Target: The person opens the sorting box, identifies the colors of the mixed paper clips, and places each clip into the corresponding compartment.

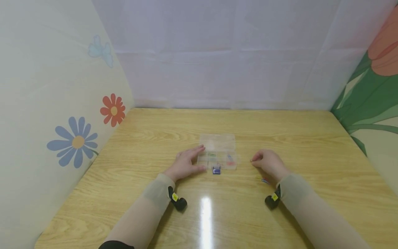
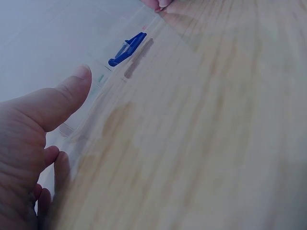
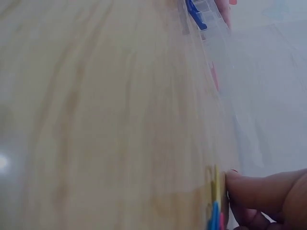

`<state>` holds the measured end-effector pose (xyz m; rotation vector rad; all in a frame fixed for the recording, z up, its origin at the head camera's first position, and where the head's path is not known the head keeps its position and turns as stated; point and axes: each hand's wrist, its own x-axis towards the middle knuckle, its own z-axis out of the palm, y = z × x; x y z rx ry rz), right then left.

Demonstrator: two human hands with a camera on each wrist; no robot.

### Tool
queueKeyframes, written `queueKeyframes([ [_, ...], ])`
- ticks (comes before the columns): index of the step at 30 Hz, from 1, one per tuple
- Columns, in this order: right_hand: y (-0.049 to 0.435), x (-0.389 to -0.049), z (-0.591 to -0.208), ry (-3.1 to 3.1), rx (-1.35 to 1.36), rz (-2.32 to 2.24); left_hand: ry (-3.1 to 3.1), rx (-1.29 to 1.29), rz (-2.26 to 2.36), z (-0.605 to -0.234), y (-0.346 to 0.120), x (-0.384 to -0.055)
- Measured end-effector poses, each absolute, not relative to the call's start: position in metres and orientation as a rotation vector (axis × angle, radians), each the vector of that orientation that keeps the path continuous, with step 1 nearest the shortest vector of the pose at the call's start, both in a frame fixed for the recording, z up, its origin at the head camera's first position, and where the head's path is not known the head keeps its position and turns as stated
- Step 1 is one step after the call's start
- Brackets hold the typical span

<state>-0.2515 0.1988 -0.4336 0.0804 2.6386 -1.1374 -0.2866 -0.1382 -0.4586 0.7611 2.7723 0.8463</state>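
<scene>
A clear plastic compartment box (image 1: 203,160) stands on the table with its lid (image 1: 217,141) folded back. My left hand (image 1: 186,164) rests at its left end, thumb stretched along the front and fingers reaching over the side. A small blue frame-shaped piece (image 1: 216,170) sits at the box's front edge. Right of the box, my right hand (image 1: 268,162) pinches a tiny reddish piece (image 3: 234,170) between thumb and fingertip; its full shape is hidden. Below this hand lie slim yellow, blue and red pieces (image 1: 265,180), resembling paper clips.
Inside the box, red and blue bits (image 1: 230,162) lie in the right compartment and something greenish (image 1: 212,154) in a middle one. The wooden table (image 1: 155,124) runs back to a white cloth wall (image 1: 199,76), with flower-printed panels at both sides.
</scene>
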Motion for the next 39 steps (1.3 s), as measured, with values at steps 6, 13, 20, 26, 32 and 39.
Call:
queueKeyframes([
  [6, 0.200, -0.251, -0.433, 2.632, 0.088, -1.159, 2.775, 0.776, 0.847, -0.458, -0.138, -0.287],
  [13, 0.202, -0.252, -0.433, 2.621, 0.098, -1.215, 2.780, 0.781, 0.846, -0.458, -0.138, -0.287],
  [20, 0.200, -0.249, -0.425, 2.478, 0.217, -1.382, 2.781, 0.785, 0.843, -0.459, -0.138, -0.288],
  [26, 0.198, -0.249, -0.415, 2.487, 0.163, -1.392, 2.795, 0.819, 0.846, -0.461, -0.139, -0.289],
  [32, 0.193, -0.252, -0.409, 2.555, 0.103, -1.324, 2.788, 0.816, 0.844, -0.461, -0.138, -0.289],
  [39, 0.184, -0.254, -0.403, 2.562, 0.073, -1.340, 2.780, 0.812, 0.837, -0.459, -0.138, -0.288],
])
